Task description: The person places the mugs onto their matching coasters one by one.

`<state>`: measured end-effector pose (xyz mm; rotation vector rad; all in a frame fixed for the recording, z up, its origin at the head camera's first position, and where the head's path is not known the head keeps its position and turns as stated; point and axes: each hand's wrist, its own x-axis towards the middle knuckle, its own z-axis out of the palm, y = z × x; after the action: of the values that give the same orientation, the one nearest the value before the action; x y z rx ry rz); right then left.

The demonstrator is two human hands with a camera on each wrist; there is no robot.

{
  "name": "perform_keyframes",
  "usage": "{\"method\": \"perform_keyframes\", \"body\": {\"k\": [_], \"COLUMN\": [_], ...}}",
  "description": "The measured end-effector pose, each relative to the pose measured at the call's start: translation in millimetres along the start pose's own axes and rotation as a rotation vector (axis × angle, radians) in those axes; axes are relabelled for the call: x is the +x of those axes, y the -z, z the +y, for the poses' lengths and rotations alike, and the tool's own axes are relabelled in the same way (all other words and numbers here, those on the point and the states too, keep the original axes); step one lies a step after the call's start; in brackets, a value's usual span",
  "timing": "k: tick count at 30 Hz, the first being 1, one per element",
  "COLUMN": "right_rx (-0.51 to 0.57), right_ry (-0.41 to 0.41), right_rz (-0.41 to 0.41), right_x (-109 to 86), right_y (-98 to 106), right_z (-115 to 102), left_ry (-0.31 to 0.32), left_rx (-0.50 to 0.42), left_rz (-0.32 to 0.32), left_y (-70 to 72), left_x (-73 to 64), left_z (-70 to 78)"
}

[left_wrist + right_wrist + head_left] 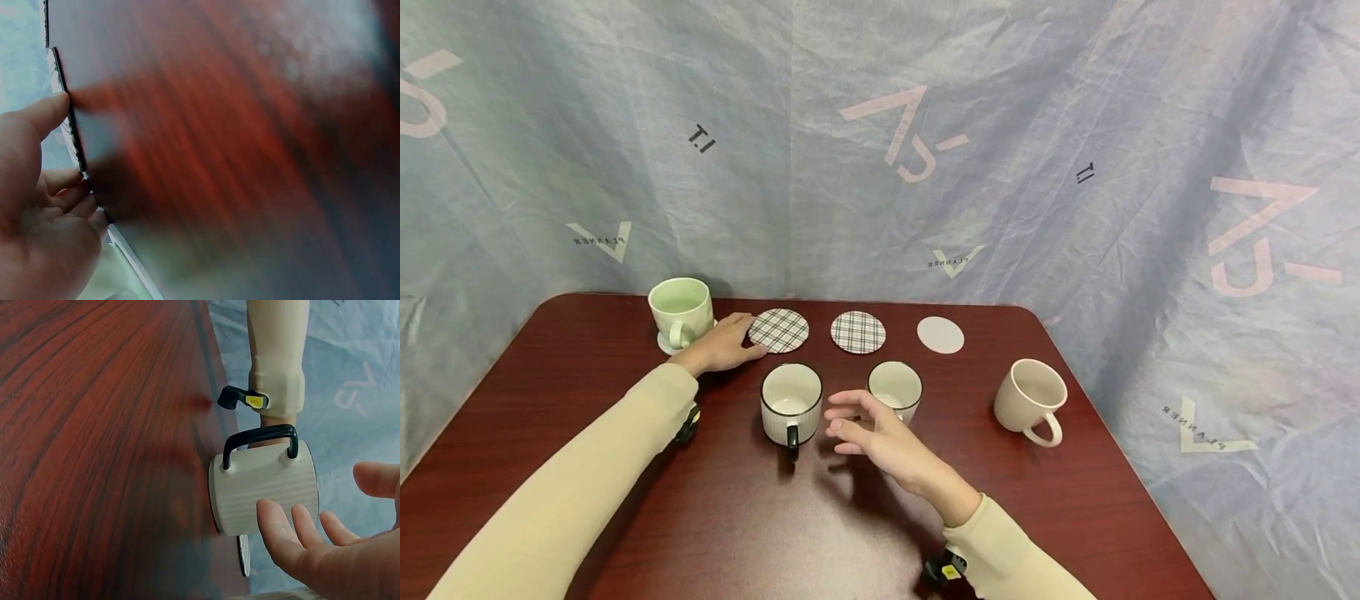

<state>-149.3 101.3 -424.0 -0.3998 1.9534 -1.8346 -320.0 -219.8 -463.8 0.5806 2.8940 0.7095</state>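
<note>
left hand (722, 344) at leftmost plaid coaster (782, 331), can't tell if gripping | near far edge of tabletop (737, 533) | probably light, stiff, slidey, pinch the rim imo | right hand (886, 440) empty, fingers loose, beside black-handled mug (790, 408)

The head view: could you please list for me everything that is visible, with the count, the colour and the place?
green mug: 1, pale green, far left of the table
saucer-like base: 1, pale, under the green mug, mostly hidden
black-rimmed mugs: 2, white, middle of the table
plain mug: 1, off-white, right side
plaid coasters: 2, white with dark lines, far side
plain coaster: 1, white, right of the plaid ones
table: 1, red-brown, beneath everything
curtain: 1, grey-blue, printed, behind
wrist devices: 2, black and yellow, one per wrist
sleeves: 2, cream, both forearms
left grip: 1, bare, at the left plaid coaster's edge
right grip: 1, bare, before the right black-rimmed mug
</note>
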Motion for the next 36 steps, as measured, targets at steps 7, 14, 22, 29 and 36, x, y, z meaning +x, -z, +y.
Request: {"method": "perform_keyframes", "body": {"k": [7, 14, 22, 29, 36], "right_rx": [0.004, 0.022, 0.039, 0.04, 0.073], "right_ry": [-0.005, -0.01, -0.028, -0.035, -0.056], "right_rz": [0.009, 0.005, -0.006, -0.026, -0.04], "right_x": [0.3, 1.5, 1.7, 3.3, 3.4], "right_y": [-2, -5, -8, -10, -13], "right_z": [0, 2, 7, 10, 14], "left_ry": [0.008, 0.031, 0.023, 0.037, 0.051], "left_rx": [-0.007, -0.01, -0.023, -0.026, -0.015], "left_rz": [0.0, -0.021, -0.027, -0.034, -0.052], "left_y": [0.5, 1.8, 1.7, 1.8, 4.7], "left_x": [-1.0, -3.3, -0.8, 1.9, 1.2], "left_z": [-0.3, -1.5, -3.8, -5.7, 1.5]}}
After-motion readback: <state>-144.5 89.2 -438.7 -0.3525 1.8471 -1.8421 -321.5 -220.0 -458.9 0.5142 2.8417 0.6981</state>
